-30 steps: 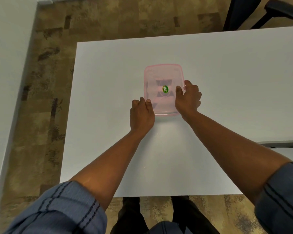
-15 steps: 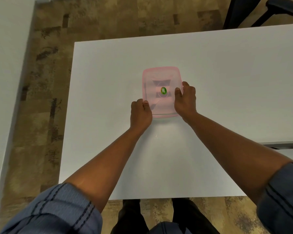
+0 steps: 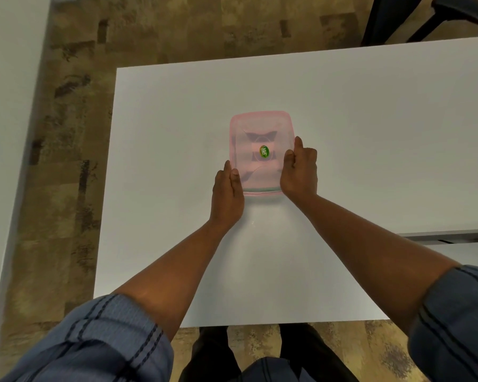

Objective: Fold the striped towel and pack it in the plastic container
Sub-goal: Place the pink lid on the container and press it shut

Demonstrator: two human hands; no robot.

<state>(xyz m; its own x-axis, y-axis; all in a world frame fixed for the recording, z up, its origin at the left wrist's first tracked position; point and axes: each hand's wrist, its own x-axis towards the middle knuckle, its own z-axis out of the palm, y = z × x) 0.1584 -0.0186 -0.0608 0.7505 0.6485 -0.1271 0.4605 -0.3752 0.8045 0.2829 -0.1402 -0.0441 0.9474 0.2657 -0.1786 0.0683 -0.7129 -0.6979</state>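
Observation:
A pink translucent plastic container [image 3: 260, 125] with its lid on and a green sticker [image 3: 264, 151] in the middle sits on the white table [image 3: 163, 133]. Pale folded shapes show faintly through the lid; I cannot tell whether they are the striped towel. My left hand [image 3: 226, 193] holds the container's near left corner, thumb on the lid. On the container's right edge my right hand [image 3: 300, 172] grips with its thumb on top.
The table's left edge runs close to a white wall [image 3: 6, 133], with patterned brown carpet [image 3: 66, 161] between. A dark office chair [image 3: 425, 15] stands beyond the far right edge. A second table surface [image 3: 453, 235] adjoins at the right.
Both hands have shifted slightly along the container's sides, the left one now flatter against the corner. The container stays in the same spot on the table.

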